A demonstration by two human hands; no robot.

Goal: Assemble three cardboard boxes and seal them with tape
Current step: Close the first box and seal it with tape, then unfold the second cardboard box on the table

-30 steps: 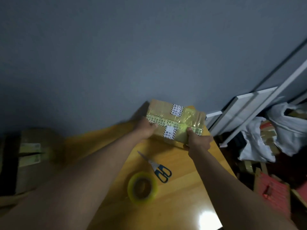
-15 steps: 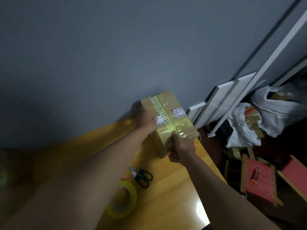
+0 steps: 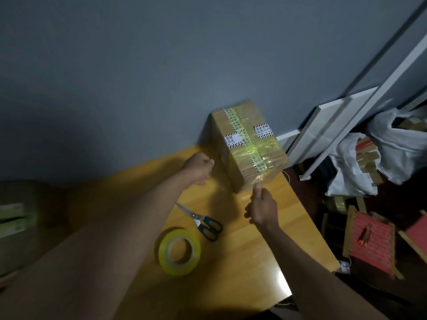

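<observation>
Box (image 3: 248, 146), taped, on table (image 3: 231, 273): our left hand (image 3: 200, 167) curls empty just beside it; our right hand (image 3: 262, 210) lifts one fingertip to its near corner, and we cannot tell its grip.

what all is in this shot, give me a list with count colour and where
box: one, brown with yellow tape, far table edge by the wall
scissors: one, dark handles, table, between box and roll
tape roll: one, yellow, table, near side
table: one, yellow wood, centre
boards: several, white, leaning on wall, right
bags: two, white, floor, right
slatted frame: one, red, floor, right
cartons: count unclear, brown, blurred, far left
hands: two, bare; left hand curled beside the box, right hand touching its near corner
</observation>
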